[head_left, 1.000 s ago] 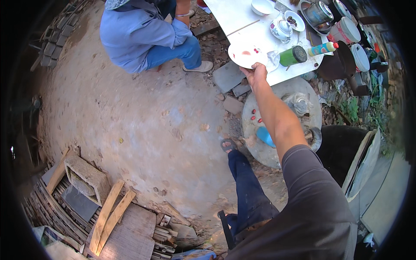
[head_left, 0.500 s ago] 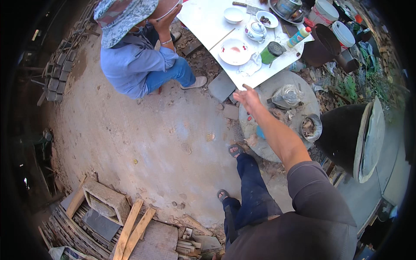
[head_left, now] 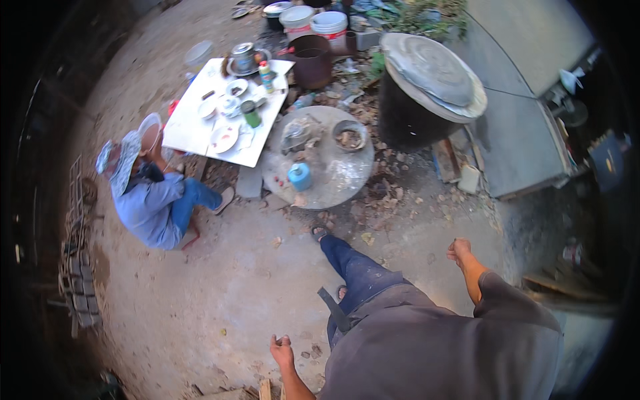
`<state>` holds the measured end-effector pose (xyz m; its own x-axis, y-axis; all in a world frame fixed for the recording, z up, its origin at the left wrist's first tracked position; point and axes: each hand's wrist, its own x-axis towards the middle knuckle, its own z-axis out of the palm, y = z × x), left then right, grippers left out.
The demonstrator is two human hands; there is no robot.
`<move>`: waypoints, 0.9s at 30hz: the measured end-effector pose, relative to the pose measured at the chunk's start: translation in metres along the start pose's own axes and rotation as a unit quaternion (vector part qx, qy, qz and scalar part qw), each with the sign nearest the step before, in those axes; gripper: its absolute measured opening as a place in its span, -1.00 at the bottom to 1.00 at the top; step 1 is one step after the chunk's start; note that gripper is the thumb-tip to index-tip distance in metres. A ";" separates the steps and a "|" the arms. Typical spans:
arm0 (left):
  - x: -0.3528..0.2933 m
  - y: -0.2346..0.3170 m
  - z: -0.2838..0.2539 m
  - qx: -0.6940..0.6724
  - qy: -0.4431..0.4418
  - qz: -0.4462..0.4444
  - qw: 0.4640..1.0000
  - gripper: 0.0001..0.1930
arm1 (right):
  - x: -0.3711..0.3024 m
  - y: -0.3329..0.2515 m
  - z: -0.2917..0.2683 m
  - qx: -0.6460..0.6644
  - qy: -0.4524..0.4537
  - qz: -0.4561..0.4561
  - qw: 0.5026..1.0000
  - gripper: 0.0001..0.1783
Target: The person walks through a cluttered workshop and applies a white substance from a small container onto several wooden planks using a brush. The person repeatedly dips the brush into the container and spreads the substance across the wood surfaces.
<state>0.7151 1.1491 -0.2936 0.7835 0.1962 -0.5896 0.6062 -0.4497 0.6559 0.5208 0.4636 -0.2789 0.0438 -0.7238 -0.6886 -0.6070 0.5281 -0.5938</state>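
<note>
My left hand [head_left: 283, 351] hangs over the bare ground at the lower middle, its thumb and fingers a little apart, with nothing seen in it. Out to the right, my right hand [head_left: 459, 251] is loosely curled beside my body, and I see nothing held there. Ahead of me stands a round grey table [head_left: 343, 180]. On it are a light-blue bottle [head_left: 299, 177], a bowl of dry debris [head_left: 349, 136] and a clear plastic bag [head_left: 299, 135]. Both hands are apart from these things.
Another person in a patterned hat and blue shirt [head_left: 150, 207] sits holding a basin [head_left: 150, 133] beside a white table [head_left: 183, 137] with dishes. A large black drum [head_left: 407, 110] with a pale lid stands at the right, near a grey slab [head_left: 507, 147]. White buckets [head_left: 330, 25] stand behind.
My right hand has drawn back from near the white table's corner to my right side. My left hand has come into view. My view has turned right, and the tables now appear farther off.
</note>
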 end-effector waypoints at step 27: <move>-0.256 0.091 0.437 0.270 -0.357 0.006 0.894 -0.24 | -0.119 0.488 -0.421 0.545 0.200 0.168 0.797 -0.35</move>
<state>0.5095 0.6770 -0.2893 0.3853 -0.3307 -0.8615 0.2937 -0.8411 0.4542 -0.1149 0.6202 -0.3117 -0.3636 -0.4292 -0.8268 0.5287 0.6357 -0.5625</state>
